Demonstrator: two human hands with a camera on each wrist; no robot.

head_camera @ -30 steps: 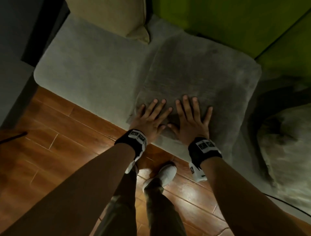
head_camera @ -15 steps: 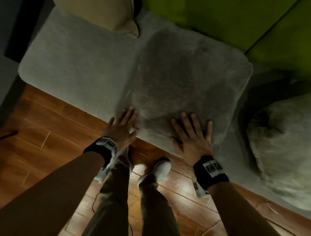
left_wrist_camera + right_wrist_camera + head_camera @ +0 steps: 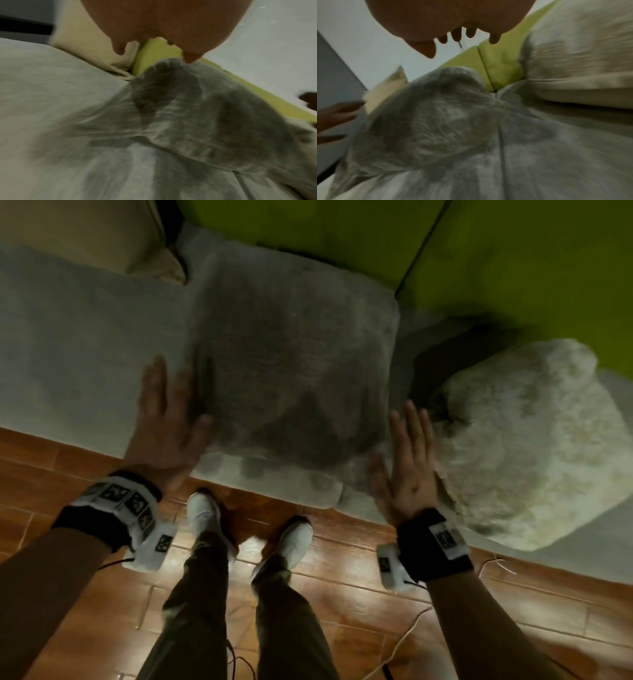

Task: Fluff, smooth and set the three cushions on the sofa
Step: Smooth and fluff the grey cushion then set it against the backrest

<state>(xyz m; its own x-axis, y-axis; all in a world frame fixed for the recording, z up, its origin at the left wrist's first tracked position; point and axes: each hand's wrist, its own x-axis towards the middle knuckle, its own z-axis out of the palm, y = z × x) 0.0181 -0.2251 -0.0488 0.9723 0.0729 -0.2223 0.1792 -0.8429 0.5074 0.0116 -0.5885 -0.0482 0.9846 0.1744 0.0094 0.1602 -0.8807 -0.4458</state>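
The grey cushion [image 3: 294,364] lies flat on the sofa seat [image 3: 78,347], near the middle of the head view, roughly square with no clear long axis; its corners point toward about 11, 1, 5 and 7 o'clock, and its near edge runs along the seat's front lip. At 11 o'clock from it a beige cushion [image 3: 85,231] leans at the back, and at 3 o'clock a shaggy cream cushion [image 3: 534,440] sits tilted on the seat. The left hand [image 3: 164,426] lies at the grey cushion's 8 o'clock side, fingers straight and loosely spread, pointing to 12 o'clock, thumb against the cushion's edge, gripping nothing. The right hand [image 3: 407,467] is at the 4 o'clock corner, between the grey and cream cushions, fingers straight and apart, also pointing to 12 o'clock, holding nothing. Green back cushions [image 3: 513,268] run along the top. Below, a brown wooden floor [image 3: 342,594] shows white shoes [image 3: 205,515] and thin cables [image 3: 404,642].
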